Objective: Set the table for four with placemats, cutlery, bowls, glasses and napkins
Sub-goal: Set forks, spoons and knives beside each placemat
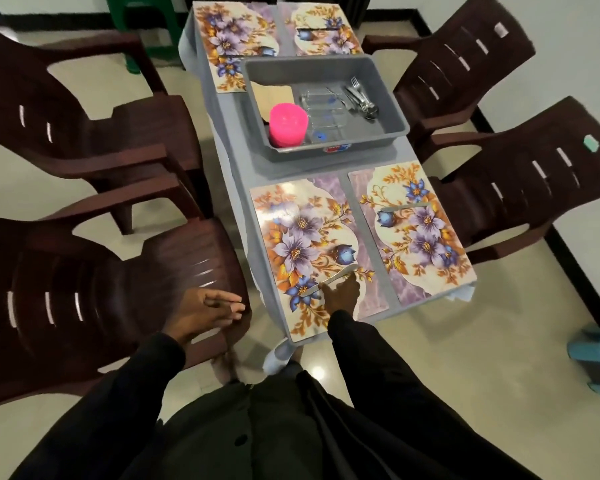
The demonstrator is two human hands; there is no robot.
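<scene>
Right hand (342, 292) is on the knife (331, 279), which lies slantwise on the near-left placemat (302, 237); can't tell whether it pinches or just presses. Left hand (212, 306) rests flat on the ribbed chair (118, 289). Risk: the thin, flat knife on a glossy mat at the tabletop (243, 174) edge could skate off if nudged.

glasses (323, 105) in centre tray (392, 109) blurring, count unclear | tray covering upper-left placemat (229, 39) corner | blue stool (594, 355) running off right edge | right hand (342, 294) hiding its knife (340, 274) grip
</scene>
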